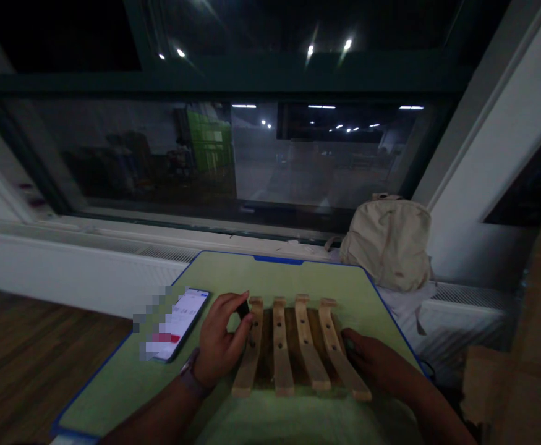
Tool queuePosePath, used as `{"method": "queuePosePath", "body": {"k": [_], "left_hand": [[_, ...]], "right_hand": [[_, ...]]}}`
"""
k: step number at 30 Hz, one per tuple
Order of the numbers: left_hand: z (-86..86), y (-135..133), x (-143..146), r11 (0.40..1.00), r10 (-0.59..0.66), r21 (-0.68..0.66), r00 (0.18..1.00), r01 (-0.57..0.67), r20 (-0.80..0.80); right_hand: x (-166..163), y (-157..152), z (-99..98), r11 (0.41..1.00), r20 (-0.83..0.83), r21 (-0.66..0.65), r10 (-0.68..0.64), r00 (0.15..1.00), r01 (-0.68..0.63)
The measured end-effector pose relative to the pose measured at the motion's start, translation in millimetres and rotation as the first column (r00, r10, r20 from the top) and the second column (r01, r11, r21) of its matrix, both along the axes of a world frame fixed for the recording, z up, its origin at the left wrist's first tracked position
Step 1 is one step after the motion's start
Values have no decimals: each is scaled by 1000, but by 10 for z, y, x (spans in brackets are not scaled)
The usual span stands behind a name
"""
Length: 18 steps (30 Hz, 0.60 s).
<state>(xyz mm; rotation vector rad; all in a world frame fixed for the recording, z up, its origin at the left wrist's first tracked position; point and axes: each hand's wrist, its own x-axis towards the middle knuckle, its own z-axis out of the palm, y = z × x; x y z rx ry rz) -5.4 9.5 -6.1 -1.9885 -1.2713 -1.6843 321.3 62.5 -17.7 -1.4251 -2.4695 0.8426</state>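
Note:
My left hand [221,340] pinches a small black object [243,310] between thumb and fingers, just above the left end of a wooden slatted rack [289,346]. The rack has several pale slats with drilled holes, laid over darker wood, and it lies on a green board with a blue edge [270,272]. My right hand [376,364] rests against the rightmost slat. Its fingertips are dim, so I cannot tell whether they hold anything.
A smartphone [177,324] with a lit screen lies on the board to the left of my left hand. Behind the board are a white radiator [80,266] and a beige backpack [388,244]. Cardboard [515,346] stands at the right, and a wooden floor [33,352] lies left.

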Motion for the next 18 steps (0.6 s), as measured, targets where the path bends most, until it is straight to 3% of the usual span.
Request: {"method": "queuePosePath", "body": {"k": [5,8,13,18], "left_hand": [[-158,14,-1,996,-68,-51,985,77,157],[-100,22,-10,995,-97,-15,988,99,122],[78,-15,18,999,-28,46,999,27,24],[24,-58,45,997,-52,-44,995,56,79]], "right_hand": [[-4,6,-6,1000,-8,-9,-16,1000,15],[-7,9,-13,1000,-13,-9,-11,1000,11],[-10,2,-9,1000,4,-8,-26,1000,26],[-5,-4,2,999,35,-10,-31,999,32]]}}
